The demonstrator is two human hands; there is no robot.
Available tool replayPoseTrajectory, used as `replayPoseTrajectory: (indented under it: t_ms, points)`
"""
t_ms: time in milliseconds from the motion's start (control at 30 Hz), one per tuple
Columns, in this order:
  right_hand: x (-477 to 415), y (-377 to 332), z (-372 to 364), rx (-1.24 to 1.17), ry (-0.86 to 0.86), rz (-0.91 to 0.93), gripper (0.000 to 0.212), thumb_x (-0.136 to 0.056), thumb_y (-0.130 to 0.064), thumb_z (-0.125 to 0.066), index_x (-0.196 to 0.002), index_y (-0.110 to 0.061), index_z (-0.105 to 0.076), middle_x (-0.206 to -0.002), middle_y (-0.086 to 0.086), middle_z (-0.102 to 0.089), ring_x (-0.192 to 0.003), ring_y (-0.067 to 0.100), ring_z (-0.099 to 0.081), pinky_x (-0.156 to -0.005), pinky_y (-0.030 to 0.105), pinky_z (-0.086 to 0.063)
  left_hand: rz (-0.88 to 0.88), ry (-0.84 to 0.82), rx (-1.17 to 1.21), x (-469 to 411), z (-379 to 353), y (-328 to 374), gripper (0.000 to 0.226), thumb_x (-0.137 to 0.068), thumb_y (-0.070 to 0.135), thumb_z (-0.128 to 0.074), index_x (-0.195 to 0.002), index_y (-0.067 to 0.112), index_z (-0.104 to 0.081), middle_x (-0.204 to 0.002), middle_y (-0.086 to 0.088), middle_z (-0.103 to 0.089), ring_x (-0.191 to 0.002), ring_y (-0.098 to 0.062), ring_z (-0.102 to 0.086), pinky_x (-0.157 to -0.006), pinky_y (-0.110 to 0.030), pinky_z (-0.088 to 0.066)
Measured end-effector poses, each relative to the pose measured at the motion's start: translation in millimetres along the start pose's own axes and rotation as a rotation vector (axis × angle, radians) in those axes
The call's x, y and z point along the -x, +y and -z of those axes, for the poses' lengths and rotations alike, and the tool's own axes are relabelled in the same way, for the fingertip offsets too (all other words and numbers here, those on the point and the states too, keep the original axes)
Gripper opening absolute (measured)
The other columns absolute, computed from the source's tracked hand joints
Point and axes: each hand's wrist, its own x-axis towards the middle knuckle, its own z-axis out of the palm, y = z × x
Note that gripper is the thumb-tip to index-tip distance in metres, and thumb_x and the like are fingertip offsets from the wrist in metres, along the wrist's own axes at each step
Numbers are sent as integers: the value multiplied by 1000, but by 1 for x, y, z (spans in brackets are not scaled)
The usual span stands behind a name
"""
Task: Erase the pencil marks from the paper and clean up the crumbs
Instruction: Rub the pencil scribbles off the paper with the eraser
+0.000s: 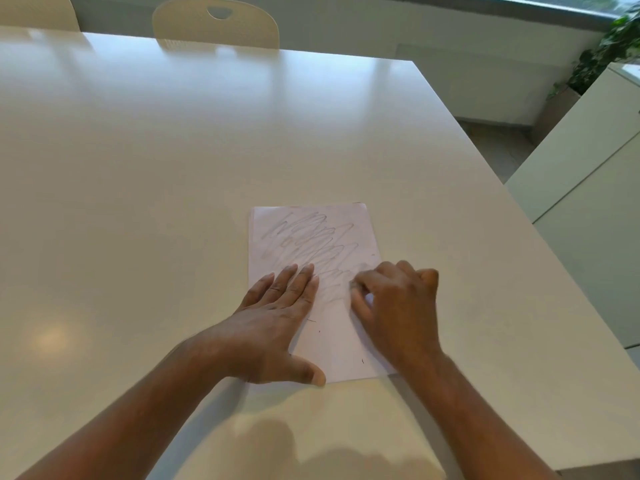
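Two hands on one paper (311, 244) | paper lies flat on the white tabletop (173, 168), near its right edge, grey pencil marks (308, 237) across its upper half | left hand (273, 323) spread flat, pinning paper's left side | right hand (398, 306) curled, fingertips pinched; I cannot tell around what

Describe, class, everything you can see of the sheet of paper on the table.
The paper is a thin white sheet lying flat on the pale table, near its front right part. Grey pencil scribbles loop across its upper half; the lower half looks mostly blank, with a few small dark specks. The left hand presses flat on its lower left side, and the right hand rests curled on its right side, fingers pinched around something too hidden to identify.
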Motion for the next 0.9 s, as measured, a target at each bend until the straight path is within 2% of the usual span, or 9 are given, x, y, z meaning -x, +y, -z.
replayPoseTrajectory:
  t_ms: [100,167,267,367,433,567,600,767,900]
  points:
    - [26,-34,-1,-135,-35,182,15,-90,-37,-66,-79,-29,-70,-75,-9,-62,-77,16,-55,-74,40,-33,-7,6,11,0,-2,-1,130,-87,84,-53,-154,26,41,-155,11,56,-138,-4,56,-123,-34,28]
    - [33,-38,-1,-118,-37,255,14,-91,-38,-67,-81,-29,-71,-75,-10,-62,-77,15,-55,-75,40,-34,-10,6,15,-1,-2,-2,130,-87,85,-53,-154,25,42,-154,12,57,-138,-3,56,-123,-34,29]
    - [10,-10,-4,-7,12,98,21,-92,-43,-62,-80,-30,-72,-78,-9,-68,-78,18,-61,-75,41,-33,-8,1,0,-1,-1,-2,132,-85,88,-51,-152,26,43,-153,12,58,-138,-3,56,-125,-36,26]
    - [-10,14,-2,21,-3,-23,18,-93,-41,-62,-83,-31,-75,-81,-11,-71,-77,17,-60,-75,39,-29,-7,-1,1,0,-2,-2,132,-85,87,-52,-152,27,44,-153,13,58,-138,-3,56,-125,-36,26]
    - [-5,4,-1,24,9,0,19,-93,-38,-62,-80,-29,-72,-78,-9,-69,-76,18,-58,-75,40,-31,-7,6,-2,0,-2,-2,132,-85,88,-52,-152,26,44,-154,13,58,-138,-3,56,-126,-37,25]
    - [25,-27,-1,-28,54,270,18,-90,-32,-68,-73,-26,-65,-71,-7,-59,-73,20,-56,-73,41,-34,-7,3,11,-1,-1,-1,131,-86,86,-53,-153,26,43,-153,12,58,-138,-4,56,-125,-36,27]
    - [21,-22,-1,-5,58,280,18,-90,-33,-68,-73,-26,-66,-72,-7,-60,-74,20,-57,-73,42,-35,-8,2,8,-1,-1,-2,131,-86,86,-53,-153,26,43,-153,12,58,-139,-4,56,-125,-36,27]
    - [-17,26,-2,86,27,8,21,-93,-39,-62,-79,-29,-74,-78,-9,-71,-75,19,-60,-74,38,-25,-6,-8,3,1,0,-1,131,-86,86,-53,-152,26,44,-153,13,58,-139,-3,55,-125,-36,27]
    - [2,9,3,34,28,70,22,-94,-36,-62,-75,-28,-70,-75,-8,-66,-74,18,-58,-74,39,-27,-8,-6,7,0,0,-1,132,-86,85,-54,-152,25,43,-154,12,57,-139,-3,55,-125,-36,27]
